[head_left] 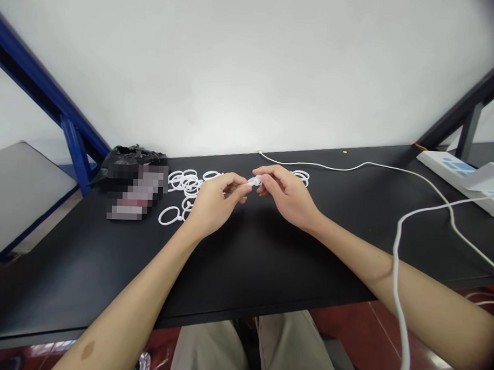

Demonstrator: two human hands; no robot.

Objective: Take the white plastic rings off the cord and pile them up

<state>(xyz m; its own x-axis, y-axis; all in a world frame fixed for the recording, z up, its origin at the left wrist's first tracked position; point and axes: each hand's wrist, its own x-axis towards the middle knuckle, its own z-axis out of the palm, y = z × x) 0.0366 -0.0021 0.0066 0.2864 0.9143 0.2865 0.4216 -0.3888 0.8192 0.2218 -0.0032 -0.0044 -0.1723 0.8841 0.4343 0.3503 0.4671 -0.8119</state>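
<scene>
My left hand [214,203] and my right hand [287,194] meet over the middle of the black table [244,260]. Both pinch one small white plastic ring piece [255,181] between thumb and fingertips. To the left of my left hand lies a loose pile of white plastic rings [186,185], and one ring [170,215] lies apart nearer to me. A couple more white rings [302,176] show just behind my right hand.
A black plastic bag [130,155] and a blurred-out item [136,191] sit at the table's left. White cables [399,233] run across the right side toward a white power strip [458,171]. A blue frame [74,141] stands at left, a white wall behind.
</scene>
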